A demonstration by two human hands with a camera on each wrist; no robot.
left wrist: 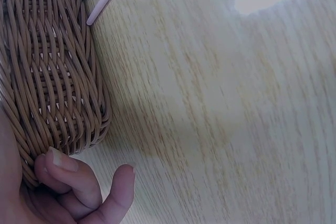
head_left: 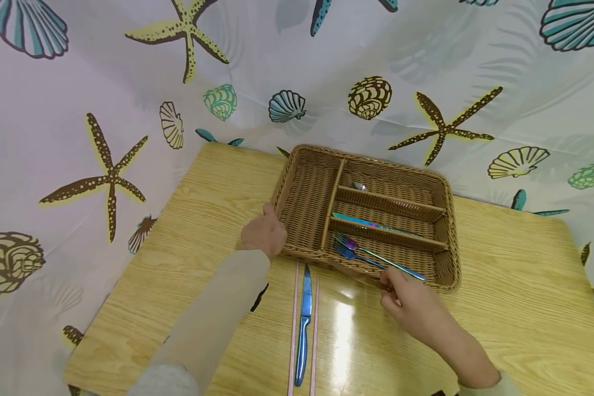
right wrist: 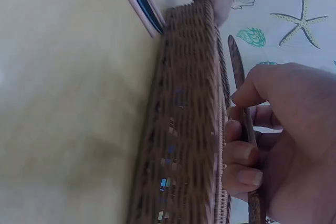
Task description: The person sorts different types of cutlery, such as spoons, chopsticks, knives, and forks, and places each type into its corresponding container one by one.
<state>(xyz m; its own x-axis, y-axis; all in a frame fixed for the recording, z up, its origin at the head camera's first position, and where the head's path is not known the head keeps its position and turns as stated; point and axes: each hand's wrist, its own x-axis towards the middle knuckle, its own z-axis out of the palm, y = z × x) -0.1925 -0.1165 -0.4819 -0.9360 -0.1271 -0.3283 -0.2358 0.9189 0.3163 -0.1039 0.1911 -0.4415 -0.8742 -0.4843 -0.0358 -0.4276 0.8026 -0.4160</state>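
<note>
A wicker cutlery basket (head_left: 302, 254) with several compartments sits on the table. My left hand (head_left: 264, 234) grips its front left corner, fingers (left wrist: 79, 179) curled at the wicker edge. Over the front wall, my right hand (head_left: 411, 302) pinches a shiny knife (right wrist: 237, 64) that shows brown, patterned reflections. In the front compartment lie a blue fork (head_left: 346, 253) and a purple spoon (head_left: 348, 242) with an iridescent handle. The middle one holds an iridescent knife (head_left: 353, 220); in the back one, the bowl of a silver spoon (head_left: 359, 186) shows.
On the table in front of the basket lies a blue knife (head_left: 303, 330) between two thin pink rods (head_left: 293, 330). A white cloth (head_left: 257, 55) printed with shells and starfish hangs behind and beside the wooden table (head_left: 505, 264).
</note>
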